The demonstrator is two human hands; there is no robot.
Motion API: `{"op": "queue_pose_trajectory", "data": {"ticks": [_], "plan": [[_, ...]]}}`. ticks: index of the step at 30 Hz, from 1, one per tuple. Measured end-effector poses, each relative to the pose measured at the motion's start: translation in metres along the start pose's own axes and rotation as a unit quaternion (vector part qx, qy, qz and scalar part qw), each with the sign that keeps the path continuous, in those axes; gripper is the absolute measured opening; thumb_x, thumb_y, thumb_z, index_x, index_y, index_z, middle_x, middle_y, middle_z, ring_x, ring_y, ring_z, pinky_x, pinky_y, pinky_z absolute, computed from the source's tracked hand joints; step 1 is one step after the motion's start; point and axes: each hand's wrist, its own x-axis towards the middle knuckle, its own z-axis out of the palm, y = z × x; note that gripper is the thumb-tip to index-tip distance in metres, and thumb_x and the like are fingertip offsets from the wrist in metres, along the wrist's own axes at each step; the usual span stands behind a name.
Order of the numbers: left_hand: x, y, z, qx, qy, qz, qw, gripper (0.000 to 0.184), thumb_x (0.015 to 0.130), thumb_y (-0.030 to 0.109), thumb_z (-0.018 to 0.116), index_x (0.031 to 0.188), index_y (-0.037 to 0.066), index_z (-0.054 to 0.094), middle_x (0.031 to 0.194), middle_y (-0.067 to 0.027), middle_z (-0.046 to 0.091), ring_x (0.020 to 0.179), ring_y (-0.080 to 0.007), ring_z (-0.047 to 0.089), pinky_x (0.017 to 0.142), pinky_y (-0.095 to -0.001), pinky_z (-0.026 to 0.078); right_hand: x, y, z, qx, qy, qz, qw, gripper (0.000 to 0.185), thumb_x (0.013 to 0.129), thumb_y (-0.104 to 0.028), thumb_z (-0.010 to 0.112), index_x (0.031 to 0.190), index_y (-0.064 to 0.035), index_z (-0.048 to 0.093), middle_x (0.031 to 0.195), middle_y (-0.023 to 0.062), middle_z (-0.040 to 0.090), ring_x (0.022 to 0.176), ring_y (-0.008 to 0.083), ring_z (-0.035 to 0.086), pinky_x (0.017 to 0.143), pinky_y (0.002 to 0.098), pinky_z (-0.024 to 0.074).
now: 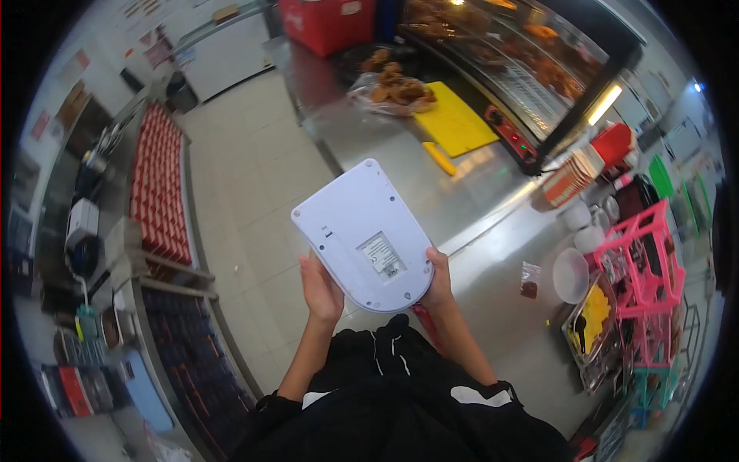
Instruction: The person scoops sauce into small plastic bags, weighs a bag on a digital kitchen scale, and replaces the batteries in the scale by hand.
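Observation:
I hold a white kitchen scale (350, 231) up in front of my body, with its underside turned towards me. Small screw holes, a label in a recess and a little switch show on that underside. My left hand (321, 291) grips its lower left edge, with part of the fingers behind it. At the lower right edge, my right hand (439, 281) is closed on it, thumb on the near face and the other fingers hidden behind.
A steel counter (493, 262) runs along my right, bearing a yellow cutting board (462, 123), a yellow-handled knife (439, 158), bagged fried chicken (396, 92), a plastic tub (570, 275) and pink baskets (643, 258). A heated display case (531, 100) stands behind. Red-patterned boxes (160, 185) line the left.

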Motion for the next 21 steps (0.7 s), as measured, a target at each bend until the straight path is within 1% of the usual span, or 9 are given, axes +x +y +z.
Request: {"op": "queue_pose_trajectory", "data": {"ticks": [3,5,6,7,9,10,14,19,21], "plan": [[-0.014,0.039,-0.017,0.062,0.029,-0.008,0.998,0.052,0.095,0.031,0.038,0.133,-0.002,0.026,0.13,-0.0138,0.038,0.117,-0.0192,0.039,0.098,-0.03,0.031,0.006,0.028,0.027,-0.036,-0.044,0.023,0.998,0.059,0.084,-0.035,0.043,0.127,0.0046,0.037,0.122,0.0164,0.047,0.114,0.023,0.045,0.096,0.0326,0.0339],[-0.018,0.065,-0.029,0.137,0.085,-0.008,0.987,0.052,0.095,0.031,0.039,0.132,-0.003,0.026,0.128,-0.0138,0.04,0.116,-0.0183,0.04,0.097,-0.0295,0.031,0.013,0.044,0.04,-0.225,-0.085,0.02,0.97,0.054,0.085,-0.033,0.042,0.125,0.005,0.04,0.121,0.0141,0.048,0.112,0.0219,0.045,0.096,0.0314,0.0323],[-0.021,0.075,-0.036,0.166,0.1,0.028,0.981,0.051,0.094,0.03,0.04,0.131,-0.003,0.028,0.125,-0.0136,0.042,0.114,-0.0178,0.042,0.097,-0.0298,0.032,0.015,0.045,0.061,-0.349,-0.087,-0.084,0.929,0.043,0.083,-0.021,0.047,0.12,0.0017,0.046,0.113,0.0138,0.05,0.104,0.0239,0.048,0.092,0.0339,0.0346],[-0.022,0.086,-0.045,0.195,0.113,0.064,0.972,0.05,0.094,0.03,0.04,0.13,-0.003,0.029,0.122,-0.0133,0.044,0.112,-0.0174,0.043,0.096,-0.0301,0.032,0.011,0.046,0.085,-0.348,-0.1,-0.077,0.929,0.043,0.083,-0.021,0.047,0.12,0.0017,0.046,0.113,0.0138,0.05,0.104,0.0239,0.048,0.092,0.0339,0.0346],[-0.026,0.105,-0.062,0.224,0.122,0.08,0.964,0.048,0.094,0.028,0.04,0.13,-0.003,0.03,0.12,-0.0126,0.046,0.109,-0.0166,0.044,0.095,-0.0298,0.033,0.004,0.054,0.134,-0.638,-0.012,-0.345,0.688,0.038,0.076,-0.008,0.054,0.114,-0.0037,0.052,0.104,0.0141,0.052,0.095,0.0267,0.05,0.088,0.0382,0.035],[-0.029,0.114,-0.071,0.252,0.121,0.085,0.956,0.046,0.094,0.027,0.04,0.129,-0.003,0.032,0.117,-0.012,0.048,0.106,-0.0158,0.046,0.093,-0.0295,0.034,0.003,0.064,0.153,-0.628,-0.055,-0.368,0.683,0.035,0.07,-0.002,0.059,0.103,-0.0089,0.059,0.1,0.0107,0.053,0.089,0.0259,0.05,0.082,0.0388,0.0349],[-0.046,0.146,-0.089,0.244,0.151,0.1,0.953,0.042,0.094,0.022,0.041,0.127,-0.002,0.034,0.115,-0.0116,0.049,0.104,-0.0149,0.047,0.091,-0.0281,0.036,0.004,0.111,0.203,-0.615,-0.204,-0.337,0.683,0.024,0.069,-0.004,0.06,0.092,-0.0117,0.063,0.093,0.0019,0.055,0.084,0.0192,0.051,0.074,0.0345,0.0338],[-0.069,0.174,-0.121,0.281,0.203,0.094,0.933,0.031,0.09,0.014,0.047,0.118,-0.001,0.043,0.11,-0.0099,0.053,0.1,-0.0142,0.05,0.085,-0.0273,0.041,0.0,0.159,0.24,-0.582,-0.26,-0.314,0.704,0.022,0.069,-0.002,0.059,0.089,-0.009,0.061,0.088,0.0058,0.054,0.08,0.0227,0.051,0.071,0.0351,0.0354],[-0.075,0.183,-0.133,0.311,0.241,0.129,0.91,0.03,0.089,0.015,0.049,0.114,-0.002,0.046,0.098,-0.0126,0.059,0.089,-0.0159,0.056,0.079,-0.029,0.044,-0.002,0.177,0.255,-0.556,-0.293,-0.307,0.714,0.02,0.068,0.0,0.058,0.087,-0.007,0.061,0.086,0.0079,0.054,0.079,0.0247,0.05,0.07,0.0352,0.0362]]}}
